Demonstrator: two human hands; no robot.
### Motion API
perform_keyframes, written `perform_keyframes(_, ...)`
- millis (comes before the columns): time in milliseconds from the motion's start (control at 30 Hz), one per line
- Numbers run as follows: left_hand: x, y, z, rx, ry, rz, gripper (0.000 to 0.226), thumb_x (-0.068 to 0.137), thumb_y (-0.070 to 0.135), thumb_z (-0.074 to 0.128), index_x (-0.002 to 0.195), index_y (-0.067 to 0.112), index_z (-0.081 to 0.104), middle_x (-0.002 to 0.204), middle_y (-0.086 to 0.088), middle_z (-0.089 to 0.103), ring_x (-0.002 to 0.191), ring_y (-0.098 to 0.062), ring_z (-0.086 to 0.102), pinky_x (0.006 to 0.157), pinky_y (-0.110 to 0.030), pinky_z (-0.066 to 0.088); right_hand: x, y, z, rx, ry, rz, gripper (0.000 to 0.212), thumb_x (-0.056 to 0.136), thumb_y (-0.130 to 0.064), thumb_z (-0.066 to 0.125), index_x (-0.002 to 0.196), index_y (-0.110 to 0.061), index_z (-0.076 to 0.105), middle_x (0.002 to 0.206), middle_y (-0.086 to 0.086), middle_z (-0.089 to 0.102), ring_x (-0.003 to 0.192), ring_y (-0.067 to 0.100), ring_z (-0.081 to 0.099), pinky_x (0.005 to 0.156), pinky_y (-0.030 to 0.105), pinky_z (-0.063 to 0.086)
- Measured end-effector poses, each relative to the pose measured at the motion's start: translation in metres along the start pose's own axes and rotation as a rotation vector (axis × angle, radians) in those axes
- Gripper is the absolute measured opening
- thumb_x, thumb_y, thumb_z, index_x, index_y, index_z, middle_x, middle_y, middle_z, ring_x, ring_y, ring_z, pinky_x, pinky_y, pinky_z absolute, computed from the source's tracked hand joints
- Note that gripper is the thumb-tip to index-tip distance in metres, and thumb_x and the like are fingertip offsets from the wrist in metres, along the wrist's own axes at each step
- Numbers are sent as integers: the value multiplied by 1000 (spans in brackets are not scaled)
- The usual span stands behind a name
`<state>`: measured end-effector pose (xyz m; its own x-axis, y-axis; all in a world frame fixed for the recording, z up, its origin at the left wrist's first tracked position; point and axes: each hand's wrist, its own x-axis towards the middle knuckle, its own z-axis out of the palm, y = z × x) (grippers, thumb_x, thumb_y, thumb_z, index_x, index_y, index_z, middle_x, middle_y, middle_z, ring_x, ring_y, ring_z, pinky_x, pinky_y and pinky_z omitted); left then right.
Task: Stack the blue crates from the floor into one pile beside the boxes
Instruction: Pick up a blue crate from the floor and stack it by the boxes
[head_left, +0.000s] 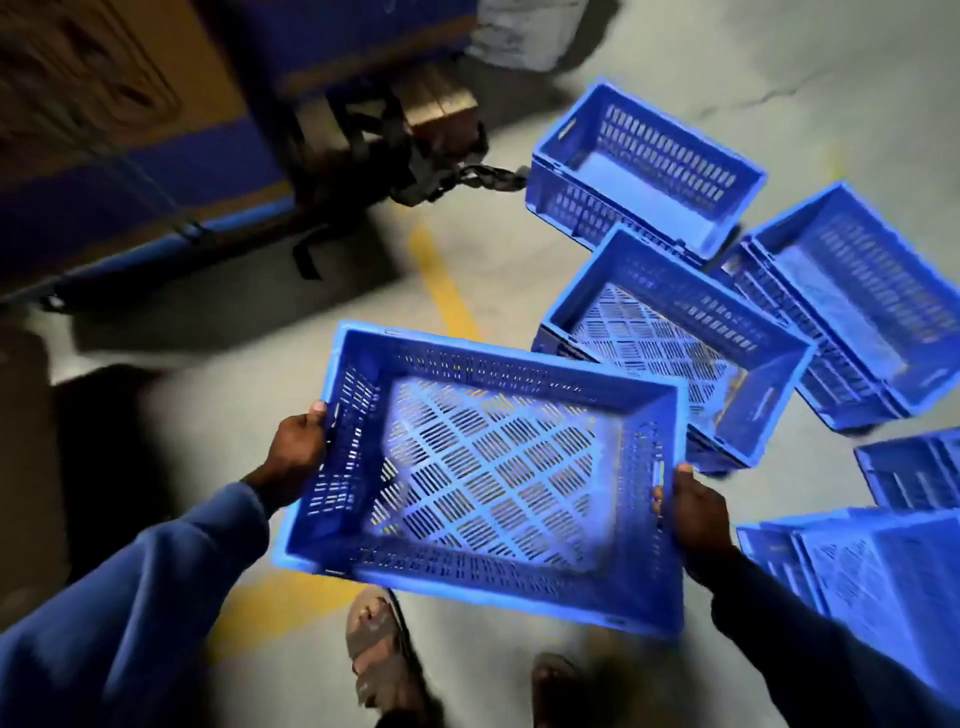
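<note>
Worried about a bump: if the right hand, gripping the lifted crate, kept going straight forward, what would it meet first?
Probably the nearest floor crate just ahead of the right hand, though depth is unclear and the hand may pass above its rim.

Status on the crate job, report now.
Left hand and right hand gripping the held crate's short ends, off the floor. Other crates loose on the floor to the right. Nothing blocking.
</note>
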<state>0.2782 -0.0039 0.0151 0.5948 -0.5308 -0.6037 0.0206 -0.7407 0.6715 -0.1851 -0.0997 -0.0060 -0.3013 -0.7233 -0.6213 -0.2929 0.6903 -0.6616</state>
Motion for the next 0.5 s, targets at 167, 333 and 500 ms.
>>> perform_keyframes(167,19,5,-99,-141,124,-103,53,98,49,42,80,5,65,76,-16,63,66,-23,54,64,-37,46,-13,-89,82,-29,-157,-104,42,106,-39,40,78,-12,56,69,11,57,48,16,48,46,24,38)
perform_keyframes(333,43,-2,-178,-283,201,-171,47,101,42,43,78,6,62,85,-20,63,57,-24,58,56,-32,48,-31,-157,173,-107,-276,-198,34,106,-31,42,81,-11,57,72,12,55,54,21,46,52,29,37)
perform_keyframes(500,40,4,-225,-269,358,-188,44,104,29,39,77,0,58,54,-7,61,23,-1,44,26,-14,32,-35,-187,263,-125,-354,-245,33,105,-33,44,81,-12,55,71,11,56,52,20,46,49,28,37)
